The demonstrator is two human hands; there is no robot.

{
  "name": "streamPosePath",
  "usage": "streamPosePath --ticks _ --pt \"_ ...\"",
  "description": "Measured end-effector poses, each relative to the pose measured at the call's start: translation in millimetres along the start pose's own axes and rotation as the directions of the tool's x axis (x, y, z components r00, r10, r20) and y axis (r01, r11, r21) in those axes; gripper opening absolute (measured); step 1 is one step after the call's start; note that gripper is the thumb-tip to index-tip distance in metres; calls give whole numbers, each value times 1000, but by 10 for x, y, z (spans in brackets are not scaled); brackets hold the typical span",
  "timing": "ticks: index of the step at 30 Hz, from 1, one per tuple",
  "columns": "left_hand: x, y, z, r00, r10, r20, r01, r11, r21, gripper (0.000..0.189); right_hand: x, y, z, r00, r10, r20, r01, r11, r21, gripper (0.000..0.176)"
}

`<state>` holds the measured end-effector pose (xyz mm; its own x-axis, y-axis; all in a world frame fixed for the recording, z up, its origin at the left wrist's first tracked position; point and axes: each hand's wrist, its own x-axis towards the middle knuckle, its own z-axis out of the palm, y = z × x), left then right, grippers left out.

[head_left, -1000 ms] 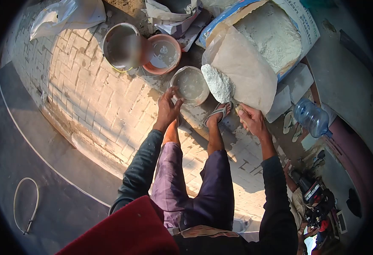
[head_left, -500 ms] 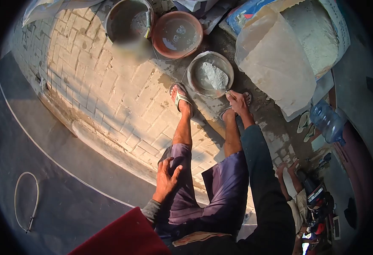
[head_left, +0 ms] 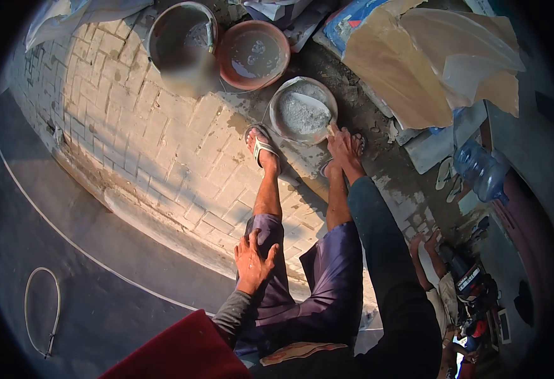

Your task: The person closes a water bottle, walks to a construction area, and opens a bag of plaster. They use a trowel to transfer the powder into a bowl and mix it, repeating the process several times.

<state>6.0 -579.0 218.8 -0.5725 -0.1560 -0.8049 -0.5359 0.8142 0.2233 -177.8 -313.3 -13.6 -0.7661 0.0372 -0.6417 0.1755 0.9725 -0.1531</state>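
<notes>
Sunlit paving (head_left: pixel 150 139); right hand (head_left: pixel 343 146) stretched forward, gripping scoop (head_left: pixel 315 103) in bowl (head_left: pixel 274 117); left hand (head_left: pixel 252 262) open on thigh (head_left: pixel 279 282).

Nothing is legible: the white label (head_left: pixel 469 278) on a black object (head_left: pixel 460 266) is blurred.

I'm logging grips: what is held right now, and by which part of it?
The right hand holds a trowel by its handle; the left hand holds nothing.

- Warm sunlight falls across the brick-patterned paving (head_left: pixel 163 145), which is streaked by shadows.
- A pale edge strip (head_left: pixel 138 218) curves along its left side.
- A smooth dark surface (head_left: pixel 94 316) spreads beyond.
</notes>
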Motion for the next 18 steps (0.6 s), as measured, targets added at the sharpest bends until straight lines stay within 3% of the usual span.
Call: streamPosePath --ticks 1,2,4,5,6,7,9,10,12,13,14,15,16,17,18 --pt "2 2 20 1000 6 -8 -6 1000 1 69 -37 69 157 1000 -1 -9 1 1000 3 41" --pt "2 -6 60 999 5 -33 -5 1000 22 70 -53 159 292 986 -108 -130 106 994 -20 42" --pt "34 81 21 997 58 -51 -55 997 48 71 -161 239 238 940 -171 -294 196 979 57 43" --pt "115 199 -23 993 90 -72 -89 996 9 72 -111 225 191 962 -56 -268 68 997 37 45" --pt "247 356 -98 988 125 -95 -128 991 -28 73 -47 212 -69 996 56 -62 -39 969 245 46" --pt "400 598 -225 972 199 -125 -213 972 -103 75 -99 181 -471 994 37 104 -59 975 215 46" --pt "801 1196 -446 897 376 -234 -419 892 -170 76 -368 303 -476 983 81 -165 -44 975 219 51" --pt "1055 1502 -540 818 482 -315 -540 832 -129 77 -445 478 -482 986 55 -154 18 900 436 51" --pt "1559 2267 -818 664 625 -410 -707 703 -75 80 -607 826 -499 991 3 -134 106 591 800 51" --pt "1780 2710 -996 608 669 -427 -761 645 -71 83 -757 930 -757 988 14 -153 116 586 802 51" --pt "2045 3098 -1124 503 728 -465 -818 575 16 87 -897 1055 -959 998 39 42 -54 412 910 49" --pt "2317 3454 -1237 505 738 -447 -821 571 16 93 -1036 1182 -1151 972 17 236 -234 220 947 47" --pt "2634 3766 -1289 451 754 -477 -836 544 69 102 -1186 1302 -1351 974 15 226 -224 212 951 47" --pt "2863 4081 -1398 417 784 -460 -844 522 124 110 -1315 1420 -1540 972 -11 233 -231 92 969 45" --pt "3235 4342 -1446 455 787 -418 -833 542 114 114 -1404 1561 -1676 971 -42 235 -236 -26 971 43"
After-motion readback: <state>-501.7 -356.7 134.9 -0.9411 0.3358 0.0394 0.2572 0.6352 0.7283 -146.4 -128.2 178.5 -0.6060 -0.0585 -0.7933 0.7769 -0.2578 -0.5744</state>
